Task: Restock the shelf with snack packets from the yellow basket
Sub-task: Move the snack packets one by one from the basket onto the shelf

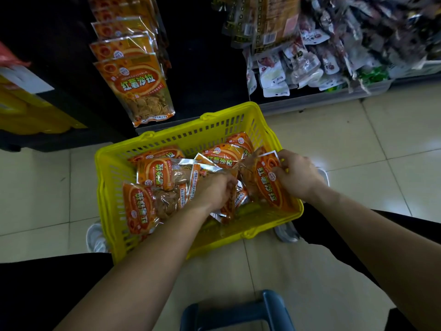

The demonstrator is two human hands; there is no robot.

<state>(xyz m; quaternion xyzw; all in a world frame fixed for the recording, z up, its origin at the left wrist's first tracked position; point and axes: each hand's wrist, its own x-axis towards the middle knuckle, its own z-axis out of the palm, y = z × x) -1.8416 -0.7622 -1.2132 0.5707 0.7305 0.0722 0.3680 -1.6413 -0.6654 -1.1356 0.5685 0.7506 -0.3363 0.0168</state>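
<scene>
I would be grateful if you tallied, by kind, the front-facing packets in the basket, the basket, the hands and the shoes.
Orange snack packets with printed fronts showing: 6 (overlapped ones not counted)
Yellow basket: 1
Hands, left hand and right hand: 2
White shoes: 2
Total: 11

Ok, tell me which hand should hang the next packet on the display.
Right, probably: the right hand pinches an upright packet by its top edge; the left hand is down among loose packets in the yellow basket.
</scene>
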